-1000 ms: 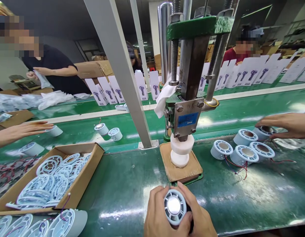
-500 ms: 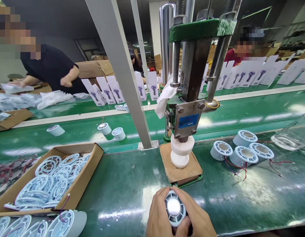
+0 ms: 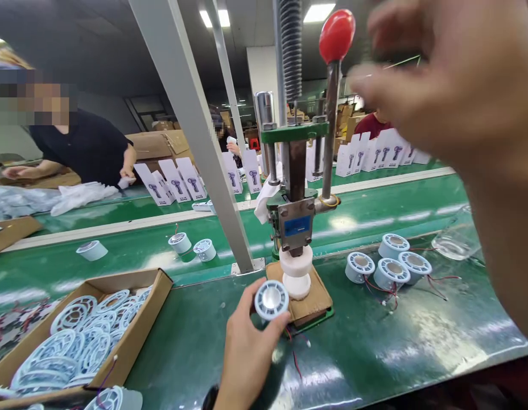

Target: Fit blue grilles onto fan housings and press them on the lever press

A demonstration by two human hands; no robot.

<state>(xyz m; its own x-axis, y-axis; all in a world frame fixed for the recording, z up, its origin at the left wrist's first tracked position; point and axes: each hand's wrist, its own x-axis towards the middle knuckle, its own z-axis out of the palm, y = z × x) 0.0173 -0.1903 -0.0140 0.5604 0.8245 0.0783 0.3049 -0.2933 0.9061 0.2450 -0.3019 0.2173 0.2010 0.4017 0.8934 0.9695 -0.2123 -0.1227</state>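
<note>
At lower centre of the frame the left hand (image 3: 247, 347) pinches a round white fan motor housing (image 3: 271, 300) by its rim, thumb on one side and fingers on the other, with red wires trailing below it. It is held just left of the white nest (image 3: 296, 285), which sits on a brown pad beneath the ram of the green hand press (image 3: 295, 188). The right hand (image 3: 443, 80) fills the upper right, blurred and close to the camera, fingers loosely spread and empty, near the red knob (image 3: 336, 34) of the press lever but apart from it. To seat the part well, I judge that the housing should go level and centred on the nest, wires kept clear of the ram, and fingers withdrawn before the lever comes down. Three similar housings (image 3: 387, 262) lie at right on the green tabletop (image 3: 375, 341), a cardboard box of white grilles (image 3: 89, 330) sits at lower left, and another person (image 3: 89, 148) works beyond the conveyor at upper left.
</note>
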